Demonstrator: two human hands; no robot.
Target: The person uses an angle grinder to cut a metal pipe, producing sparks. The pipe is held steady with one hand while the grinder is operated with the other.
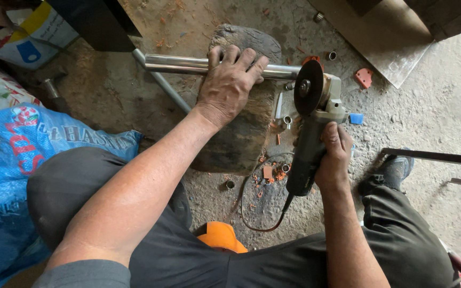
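Observation:
My left hand [229,82] presses down on a shiny metal pipe [180,64] that lies across a worn wooden block [241,138]. My right hand [333,154] grips the dark body of an angle grinder [310,144]. Its dark cutting disc [309,87] stands at the right end of the pipe, just past my left fingertips. The grinder's cord [252,208] loops down over the ground between my knees.
Short cut pipe pieces [287,120] and orange scraps [363,77] lie around the block. A second thin tube [166,88] runs under the pipe. A blue woven sack [6,160] sits at left, a flat board [385,37] at the upper right, metal bars [438,157] at right.

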